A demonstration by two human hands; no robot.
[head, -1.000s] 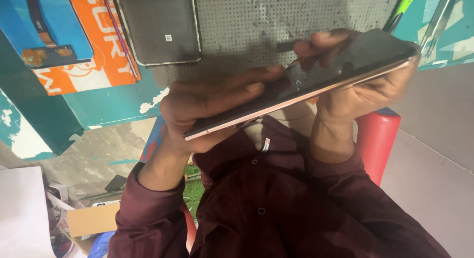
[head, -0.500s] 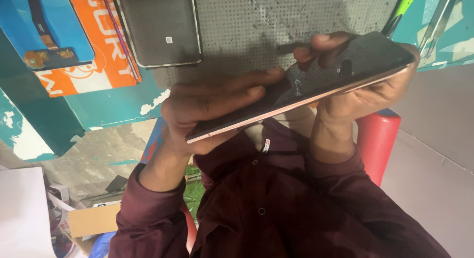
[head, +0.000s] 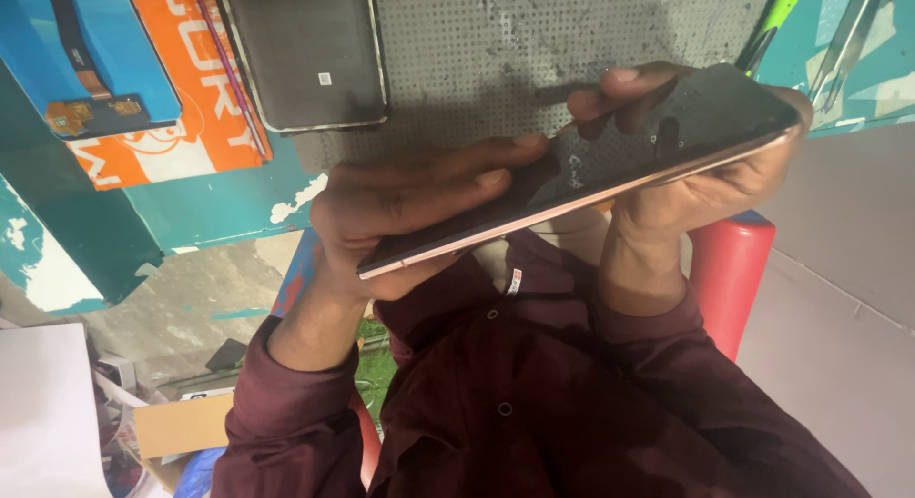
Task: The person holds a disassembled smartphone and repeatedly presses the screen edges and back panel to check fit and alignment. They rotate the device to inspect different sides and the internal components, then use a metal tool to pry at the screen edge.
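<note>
Since the earlier moment almost nothing has been moving: the smartphone (head: 610, 188) is staying at the same tilt, and only the hands are shifting a very little on it. The person is holding the phone in the air, in front of the dark red shirt (head: 534, 403), just below the grey perforated mat (head: 534, 50) of the worktop. The left hand (head: 400, 226) is gripping the lower end; its fingers (head: 457, 174) are lying long and close together across the dark glass, while the thumb is hidden under the body. The right hand (head: 705, 183) is cupping the upper end from below, and its fingers (head: 620, 88) are curling over the far edge, pressed onto the glass. I judge that the phone is light and stiff, but it is thin, smooth and slippery, and the glass faces are fragile, so the safest hold is along the metal frame on the long edges, not with pressure in the middle of the screen. On the worktop a separate dark phone panel (head: 305, 55) is lying flat, well apart from the hands, near an orange and blue box (head: 181, 88). A red stool (head: 729, 269) is standing beside the right forearm.
</note>
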